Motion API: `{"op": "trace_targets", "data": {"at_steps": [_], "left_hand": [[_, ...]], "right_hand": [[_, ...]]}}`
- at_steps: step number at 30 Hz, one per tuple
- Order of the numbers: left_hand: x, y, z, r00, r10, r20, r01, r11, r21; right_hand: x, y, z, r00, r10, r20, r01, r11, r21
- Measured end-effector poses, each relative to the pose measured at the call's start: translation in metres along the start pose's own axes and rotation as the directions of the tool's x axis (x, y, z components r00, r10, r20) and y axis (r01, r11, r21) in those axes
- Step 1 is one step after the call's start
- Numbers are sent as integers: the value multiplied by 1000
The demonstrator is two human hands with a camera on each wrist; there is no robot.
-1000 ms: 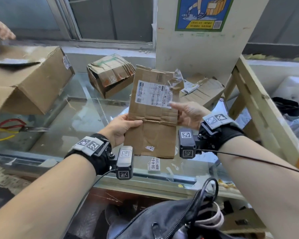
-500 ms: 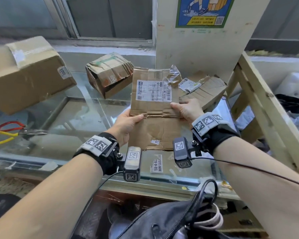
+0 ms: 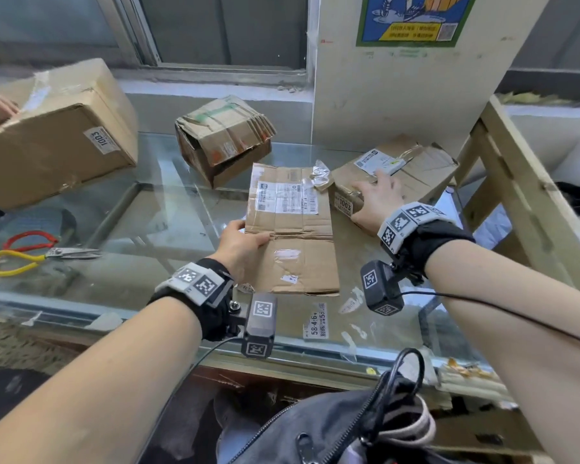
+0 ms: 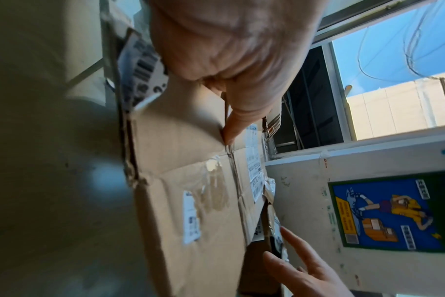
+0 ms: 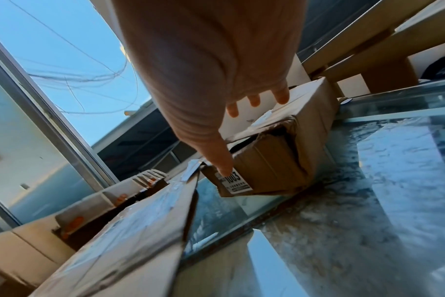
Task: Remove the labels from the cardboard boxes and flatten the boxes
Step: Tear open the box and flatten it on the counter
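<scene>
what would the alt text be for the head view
A person's left hand holds a flattened cardboard box, shipping label still attached, on a glass counter, while the right hand reaches onto an unflattened box. Scissors lie at left.

Glass counter (image 3: 168,226), carrying: flattened box (image 3: 295,256) lying near the front edge; small box (image 3: 412,175) sitting just beside it at right; crumpled box (image 3: 221,142) sitting further back; scissors (image 3: 31,254) lying at left; stickers (image 3: 315,321) sticking along the front.

Thumb (image 4: 233,128) seemingly on flattened box (image 4: 191,180)
</scene>
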State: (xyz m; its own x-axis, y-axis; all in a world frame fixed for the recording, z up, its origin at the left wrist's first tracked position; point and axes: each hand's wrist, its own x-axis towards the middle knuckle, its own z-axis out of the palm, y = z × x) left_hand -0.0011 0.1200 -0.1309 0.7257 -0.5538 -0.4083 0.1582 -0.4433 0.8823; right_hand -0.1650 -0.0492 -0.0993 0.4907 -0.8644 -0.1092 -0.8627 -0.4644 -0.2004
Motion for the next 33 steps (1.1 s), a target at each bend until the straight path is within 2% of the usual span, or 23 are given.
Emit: {"op": "trace_targets", "data": {"at_steps": [3,6,10,13,15,17,19,23,25,28,30,32,33], "left_hand": [[4,-3,-3,996,47,-74,-40,995,88],[8,-4,-8,991,73,-109,-57,988,144],[11,-6,-7,999,27,-22,-22,982,188],[8,-3,-2,1000,8,-6,-6,953,303],[9,-4,0,999,23,-32,-8,921,390],[4,2,2,995,71,-75,-27,880,474],[-4,8,3,983,161,-84,-86,818,568],[-10,13,10,933,359,-11,-254,682,686],[-15,15,17,928,365,81,-322,671,668],[-16,15,28,940,290,180,-339,745,574],[-16,17,33,952,191,241,-294,794,532],[-17,19,37,951,86,298,-246,794,556],[-18,20,37,949,41,311,-218,800,559]], "right_hand": [[0,4,4,1000,24,14,-24,999,-29],[-3,9,5,993,58,-107,-48,995,92],[-13,17,2,967,81,-240,-23,972,234],[-15,22,4,949,212,-232,-151,955,255],[-17,25,5,912,358,-202,-282,903,325],[-20,29,3,867,480,-131,-390,818,422],[-22,32,3,838,537,-101,-430,761,486],[-21,41,4,769,591,-245,-313,682,661],[-24,44,0,746,607,-275,-240,630,738],[-29,53,-4,709,637,-304,-151,557,817],[-31,59,-5,678,654,-335,-86,524,848],[-34,63,-8,652,660,-374,-30,515,857],[-35,64,-10,655,650,-386,5,507,862]]}}
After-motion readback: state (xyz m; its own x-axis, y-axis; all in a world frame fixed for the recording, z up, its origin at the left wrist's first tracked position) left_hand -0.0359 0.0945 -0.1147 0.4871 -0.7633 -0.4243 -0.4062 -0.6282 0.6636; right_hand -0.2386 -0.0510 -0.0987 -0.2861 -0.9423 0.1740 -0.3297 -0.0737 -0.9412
